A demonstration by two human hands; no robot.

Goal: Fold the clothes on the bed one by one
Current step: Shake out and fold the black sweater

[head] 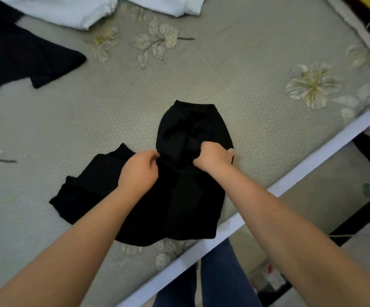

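Grey-green woven cover with pale flowers spreads across the bed, which fills most of what I see, its white edge running diagonally at my right. Beyond it at the far left lies another dark garment, and at the top white cloth, both well apart from my work. Close to the near edge lies the black garment I am folding, its long axis running away from me, its narrow banded end farthest off and a sleeve-like flap spilling out to the left. Both hands sit at its middle. My left hand has its fingers curled shut, pinching black cloth; my right hand is fisted on the fabric just beside it. The loose flap lies nearer my left hand, so I judge that side folds inward next.
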